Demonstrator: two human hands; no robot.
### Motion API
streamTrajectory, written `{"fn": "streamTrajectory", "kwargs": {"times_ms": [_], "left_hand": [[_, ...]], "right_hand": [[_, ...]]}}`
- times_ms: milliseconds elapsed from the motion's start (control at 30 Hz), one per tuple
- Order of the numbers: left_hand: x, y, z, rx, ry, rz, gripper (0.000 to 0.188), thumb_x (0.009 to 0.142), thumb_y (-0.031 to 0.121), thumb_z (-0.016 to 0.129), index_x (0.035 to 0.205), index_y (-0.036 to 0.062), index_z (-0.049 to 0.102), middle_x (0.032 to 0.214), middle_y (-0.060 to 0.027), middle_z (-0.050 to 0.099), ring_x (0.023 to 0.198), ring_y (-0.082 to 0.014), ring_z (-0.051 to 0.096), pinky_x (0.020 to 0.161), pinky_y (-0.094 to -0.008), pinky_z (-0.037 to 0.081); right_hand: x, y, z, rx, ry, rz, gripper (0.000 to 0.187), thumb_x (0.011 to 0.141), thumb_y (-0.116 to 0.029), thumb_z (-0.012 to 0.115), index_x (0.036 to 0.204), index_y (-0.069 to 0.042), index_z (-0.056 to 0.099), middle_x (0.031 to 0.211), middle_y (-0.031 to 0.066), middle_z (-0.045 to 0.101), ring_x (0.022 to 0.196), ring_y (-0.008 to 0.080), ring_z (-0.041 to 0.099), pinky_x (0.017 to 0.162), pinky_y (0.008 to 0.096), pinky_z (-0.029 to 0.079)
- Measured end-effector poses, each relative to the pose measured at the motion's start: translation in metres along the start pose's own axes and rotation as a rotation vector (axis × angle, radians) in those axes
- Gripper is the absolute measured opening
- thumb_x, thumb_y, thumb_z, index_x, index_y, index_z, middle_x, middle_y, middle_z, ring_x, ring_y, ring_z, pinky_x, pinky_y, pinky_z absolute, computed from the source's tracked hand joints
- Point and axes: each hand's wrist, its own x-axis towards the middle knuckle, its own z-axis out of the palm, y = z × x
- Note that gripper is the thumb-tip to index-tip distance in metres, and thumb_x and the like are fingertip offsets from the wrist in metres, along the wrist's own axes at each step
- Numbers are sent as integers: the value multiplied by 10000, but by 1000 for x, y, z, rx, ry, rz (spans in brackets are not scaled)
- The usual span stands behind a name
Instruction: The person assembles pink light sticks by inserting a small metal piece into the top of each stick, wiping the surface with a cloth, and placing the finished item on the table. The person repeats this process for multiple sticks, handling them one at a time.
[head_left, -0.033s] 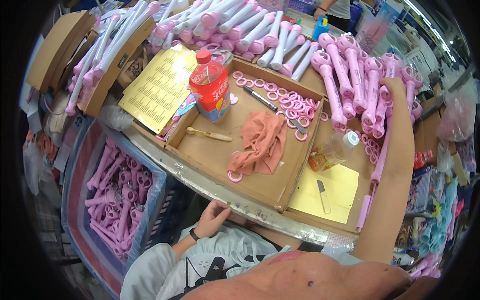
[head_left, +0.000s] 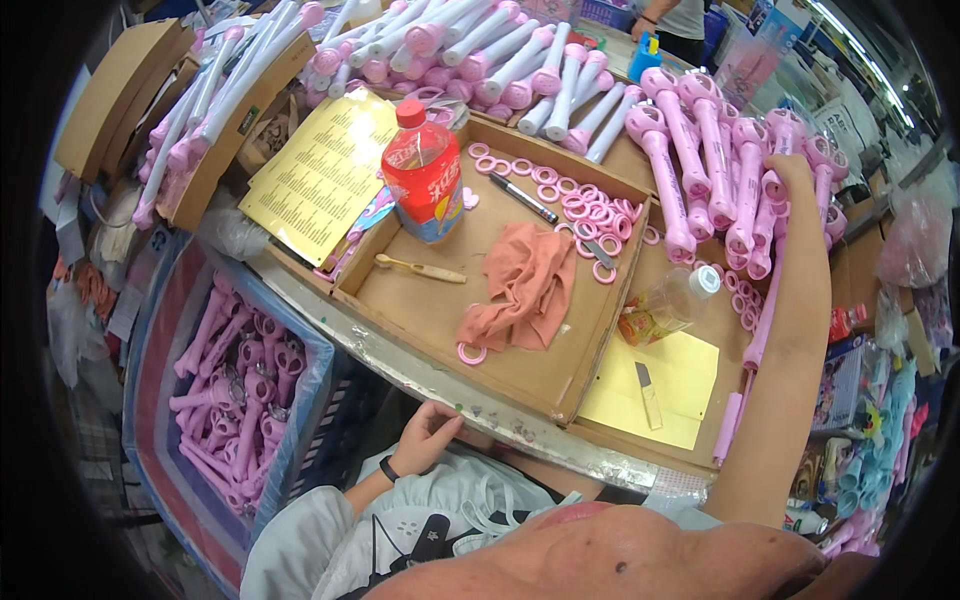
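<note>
My right hand (head_left: 789,170) reaches far out to the right, into a heap of pink plastic handle pieces (head_left: 700,150). Its fingers curl over one pink handle piece (head_left: 772,192) at the heap's edge. My left hand (head_left: 425,436) hangs just below the table's front edge (head_left: 420,372), with a dark band on the wrist. Its fingers are loosely apart and hold nothing. Between the two hands lies a shallow cardboard tray (head_left: 565,395) holding a peach cloth (head_left: 525,285), several pink rings (head_left: 580,203), a black pen (head_left: 524,198), a small brush (head_left: 420,268) and a red drink bottle (head_left: 424,175).
A clear small bottle (head_left: 668,305) and a blade (head_left: 647,390) on a yellow sheet (head_left: 690,365) lie right of the tray. A blue crate (head_left: 300,420) of pink parts stands at lower left. White and pink tubes (head_left: 500,60) fill the back. Another person (head_left: 672,15) stands at the top.
</note>
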Motion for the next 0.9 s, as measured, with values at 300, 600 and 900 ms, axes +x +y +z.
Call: {"fn": "streamTrajectory", "kwargs": {"times_ms": [300, 600, 900], "left_hand": [[0, 1, -3, 50, -21, -24, 137, 904, 107, 563, 976, 14, 492, 887, -54, 593, 801, -110, 596, 736, -254, 489], [3, 87, 15, 202, -579, -228, 260, 935, 157, 503, 1160, 25, 494, 850, -68, 634, 693, -105, 591, 631, -236, 478], [100, 131, 138, 936, -395, 952, 342, 796, 179, 651, 1079, 24, 539, 1058, -142, 574, 1026, -274, 538, 873, -371, 419]], "right_hand": [[-26, 7, 17, -225, 162, -69, 532, 756, -461, 597, 973, 23, 630, 957, 247, 632, 970, 383, 596, 848, 437, 458], [-255, 42, -6, 523, -357, -320, 448, 767, -143, 677, 1182, -74, 522, 1061, 69, 585, 926, 170, 568, 769, 282, 454], [-327, 0, 51, 848, -371, -483, 972, 670, -243, 797, 1382, -7, 178, 1323, 203, 352, 1220, 271, 383, 1001, 372, 352]]}}
